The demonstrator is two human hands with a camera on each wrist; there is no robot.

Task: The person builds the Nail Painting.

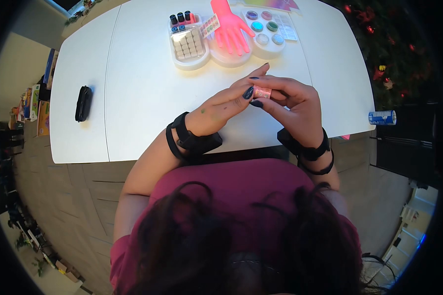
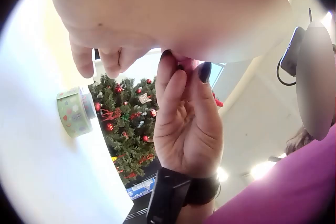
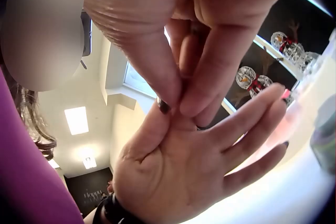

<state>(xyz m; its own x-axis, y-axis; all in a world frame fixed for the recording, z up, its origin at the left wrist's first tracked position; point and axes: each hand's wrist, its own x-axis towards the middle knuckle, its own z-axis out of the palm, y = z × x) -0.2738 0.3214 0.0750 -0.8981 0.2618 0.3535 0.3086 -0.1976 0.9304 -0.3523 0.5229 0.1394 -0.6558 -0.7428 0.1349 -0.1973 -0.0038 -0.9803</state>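
In the head view both hands meet over the table's near side. The right hand [image 1: 300,101] pinches a small shiny pink piece [image 1: 262,92] between thumb and fingers. From the other side, the thumb of the left hand [image 1: 219,110] touches the piece's edge. In the right wrist view the left hand [image 3: 184,166] has its thumb and index finger brought together under the right hand's fingertips [image 3: 191,106], while its other three fingers stretch out straight. The left index fingertip is hidden there. Dark polish covers the nails.
Beyond the hands a white rounded tray [image 1: 192,64] carries nail polish bottles [image 1: 182,18], white blocks [image 1: 188,45], a pink model hand [image 1: 230,32] and glitter pots [image 1: 257,26]. A black case [image 1: 83,103] lies left. A blue can [image 1: 382,117] sits by the right edge.
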